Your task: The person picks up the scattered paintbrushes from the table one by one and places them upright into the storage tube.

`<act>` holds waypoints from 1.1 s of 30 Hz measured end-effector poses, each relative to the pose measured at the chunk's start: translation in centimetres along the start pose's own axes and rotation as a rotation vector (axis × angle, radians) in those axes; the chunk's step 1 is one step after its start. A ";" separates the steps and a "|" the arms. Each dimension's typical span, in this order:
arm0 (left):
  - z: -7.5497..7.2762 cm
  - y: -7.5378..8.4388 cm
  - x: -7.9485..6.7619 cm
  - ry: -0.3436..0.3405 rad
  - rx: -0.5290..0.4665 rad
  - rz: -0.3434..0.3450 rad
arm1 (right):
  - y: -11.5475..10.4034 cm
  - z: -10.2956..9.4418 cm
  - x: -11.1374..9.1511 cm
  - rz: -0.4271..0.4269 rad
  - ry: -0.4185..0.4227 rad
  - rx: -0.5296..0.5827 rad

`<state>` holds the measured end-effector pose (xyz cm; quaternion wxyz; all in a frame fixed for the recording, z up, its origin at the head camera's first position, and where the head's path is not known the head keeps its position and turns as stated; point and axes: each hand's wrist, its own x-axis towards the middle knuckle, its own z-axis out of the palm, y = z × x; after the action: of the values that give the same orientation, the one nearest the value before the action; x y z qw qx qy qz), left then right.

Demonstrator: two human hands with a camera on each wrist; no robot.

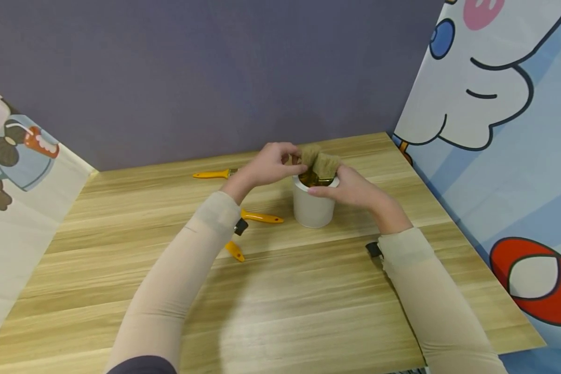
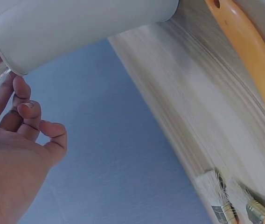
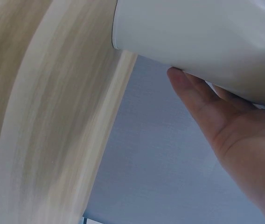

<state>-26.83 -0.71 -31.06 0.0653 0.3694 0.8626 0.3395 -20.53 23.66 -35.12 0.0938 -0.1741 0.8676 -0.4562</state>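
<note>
A white cylindrical can (image 1: 314, 208) stands on the table with paintbrushes in it, their tan bristles (image 1: 327, 166) up above the rim and shiny ferrules below. My left hand (image 1: 273, 163) is at the can's left rim, thumb and forefinger pinching the bristles of the left paintbrush (image 1: 310, 153). Its other fingers curl loosely in the left wrist view. My right hand (image 1: 357, 191) grips the can's right side near the top, thumb along the front rim. The rest of its fingers are partly hidden behind the can. The handles inside the can are hidden.
Left of the can lie several yellow-orange paintbrushes: one handle (image 1: 210, 174) at the back, another handle (image 1: 264, 217) beside the can, and a handle end (image 1: 235, 252) under the left forearm. A grey panel (image 1: 215, 78) rises behind the wooden table (image 1: 299, 301); cartoon-printed walls flank it.
</note>
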 end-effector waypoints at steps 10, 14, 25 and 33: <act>-0.2 -0.3 -0.4 -0.016 -0.011 -0.005 | -0.2 0.0 -0.2 -0.008 -0.011 0.005; -0.5 -0.1 -0.5 -0.017 -0.013 -0.008 | -0.1 0.0 -0.2 -0.003 -0.017 0.002; -4.2 -1.0 -1.7 0.015 -0.046 -0.080 | -0.1 0.0 -0.1 -0.006 0.012 -0.025; -7.0 -5.2 -2.8 0.052 -0.026 -0.250 | 0.0 -0.1 -0.2 -0.005 0.015 -0.046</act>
<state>-30.44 -8.91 -29.41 0.0893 0.2492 0.8987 0.3496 -20.35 23.81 -35.11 0.0824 -0.1748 0.8781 -0.4376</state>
